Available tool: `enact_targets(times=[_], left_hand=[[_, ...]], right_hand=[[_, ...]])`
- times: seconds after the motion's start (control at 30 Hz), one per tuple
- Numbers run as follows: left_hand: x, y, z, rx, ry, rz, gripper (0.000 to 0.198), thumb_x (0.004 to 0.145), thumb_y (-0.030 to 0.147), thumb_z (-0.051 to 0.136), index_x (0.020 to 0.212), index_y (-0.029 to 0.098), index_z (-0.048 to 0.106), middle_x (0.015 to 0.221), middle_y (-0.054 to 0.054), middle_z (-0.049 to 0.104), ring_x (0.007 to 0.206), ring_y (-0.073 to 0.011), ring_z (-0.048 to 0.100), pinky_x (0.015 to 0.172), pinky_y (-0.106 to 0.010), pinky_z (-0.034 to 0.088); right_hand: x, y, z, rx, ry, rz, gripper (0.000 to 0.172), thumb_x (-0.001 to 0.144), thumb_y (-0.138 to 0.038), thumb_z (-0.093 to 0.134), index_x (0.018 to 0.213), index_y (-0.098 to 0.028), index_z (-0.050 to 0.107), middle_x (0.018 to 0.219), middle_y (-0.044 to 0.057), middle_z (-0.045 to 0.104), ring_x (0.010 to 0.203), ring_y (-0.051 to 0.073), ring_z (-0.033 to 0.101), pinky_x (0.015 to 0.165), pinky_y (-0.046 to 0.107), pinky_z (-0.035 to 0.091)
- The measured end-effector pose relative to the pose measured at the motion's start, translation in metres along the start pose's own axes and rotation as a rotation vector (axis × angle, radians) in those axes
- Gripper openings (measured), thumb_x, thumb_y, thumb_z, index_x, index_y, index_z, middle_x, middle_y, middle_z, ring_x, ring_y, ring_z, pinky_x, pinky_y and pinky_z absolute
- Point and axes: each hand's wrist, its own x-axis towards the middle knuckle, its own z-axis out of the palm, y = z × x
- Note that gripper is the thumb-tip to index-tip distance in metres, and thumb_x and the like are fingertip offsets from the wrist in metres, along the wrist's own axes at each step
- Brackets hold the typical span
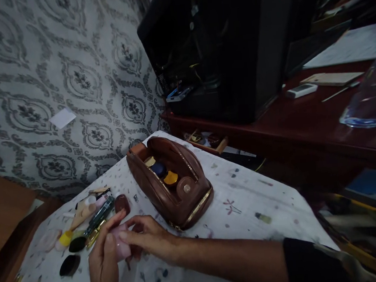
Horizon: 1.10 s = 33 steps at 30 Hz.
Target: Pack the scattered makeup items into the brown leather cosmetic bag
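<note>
Both my hands meet over a small pale pink object (121, 245) at the lower left of the cloth-covered table (246, 206). My left hand (103, 262) wraps its fingers around the object from the left. My right hand (147, 236) pinches it from the right, with the forearm stretching off to the lower right. Just behind my hands stands an open brown leather pouch (170, 182) with several small items inside. To the left of my hands lies a cluster of cosmetics (89, 215), tubes and sponges.
A dark red wooden cabinet (305, 122) stands at the right, bearing a black television (212, 46), a remote (302, 90), papers and a clear plastic bottle (371, 94). Patterned wallpaper (53, 73) lies behind. A wooden surface (2, 205) sits at the left.
</note>
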Motion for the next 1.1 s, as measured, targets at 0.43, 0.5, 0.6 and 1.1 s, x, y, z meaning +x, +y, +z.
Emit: enact_targets(times=[0.43,0.5,0.6,1.1], left_hand=[[0.025,0.054,0.017,-0.161,-0.006,0.203,0.049,0.099,0.058,0.040,0.136,0.029,0.053,0.136,-0.008,0.063,0.124,-0.0292,0.061,0.101,-0.047,0.053],[0.027,0.059,0.031,-0.058,-0.092,0.285,0.041,0.098,0.047,0.052,0.132,0.025,0.058,0.134,-0.008,0.064,0.124,-0.0296,0.060,0.106,-0.048,0.049],[0.029,0.068,0.055,0.220,-0.243,0.652,0.042,0.096,0.040,0.058,0.132,0.019,0.059,0.137,-0.013,0.061,0.134,-0.0328,0.050,0.117,-0.055,0.035],[0.026,0.052,0.071,0.460,-0.326,1.108,0.045,0.099,0.053,0.047,0.132,0.027,0.062,0.133,-0.013,0.054,0.137,-0.0318,0.039,0.122,-0.060,0.006]], right_hand=[[-0.062,-0.110,0.007,-0.205,-0.010,-0.440,0.042,0.077,-0.042,0.077,0.111,-0.022,0.062,0.097,0.002,0.063,0.083,0.014,0.059,0.067,0.023,0.048],[-0.072,-0.138,0.001,-0.293,0.075,-0.548,0.038,0.081,-0.039,0.074,0.112,-0.022,0.062,0.098,0.002,0.063,0.088,0.015,0.060,0.074,0.025,0.050],[-0.068,-0.165,-0.018,-0.459,0.198,-0.637,0.031,0.087,-0.039,0.065,0.111,-0.019,0.061,0.100,0.003,0.064,0.093,0.017,0.061,0.084,0.029,0.051],[-0.041,-0.189,-0.057,-1.693,0.081,-0.071,0.016,0.065,-0.017,0.079,0.065,-0.019,0.063,0.067,0.004,0.056,0.064,0.020,0.059,0.064,0.031,0.039]])
